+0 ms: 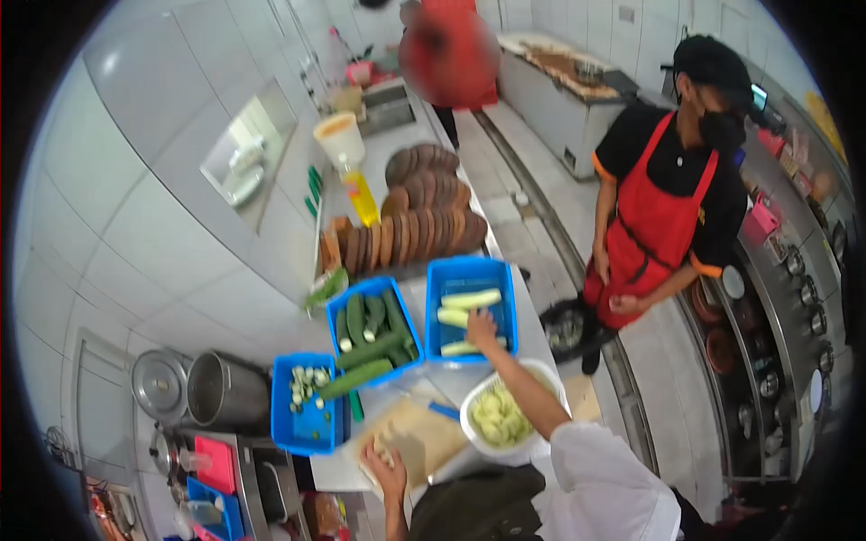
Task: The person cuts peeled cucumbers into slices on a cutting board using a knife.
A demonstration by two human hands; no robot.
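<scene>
My right hand (481,326) reaches into a blue tub (511,311), its fingers closed round a pale peeled zucchini (454,317). Other peeled ones lie above and below it in the tub. Near the counter's front edge, my left hand (385,466) rests at the lower left of a wooden cutting board (410,428), fingers apart. A blue-handled knife (444,410) lies by the board's right side. Beside it stands a white basin of pale cut pieces (499,417). Unpeeled green zucchinis (372,326) fill a second blue tub, and a third blue tub (311,431) holds small cut ends.
Rows of brown round slabs (415,236) and a yellow bottle (360,197) stand farther back on the counter. A person in a red apron (645,243) stands at the right, another person farther back. Large metal pots (225,392) are at the left.
</scene>
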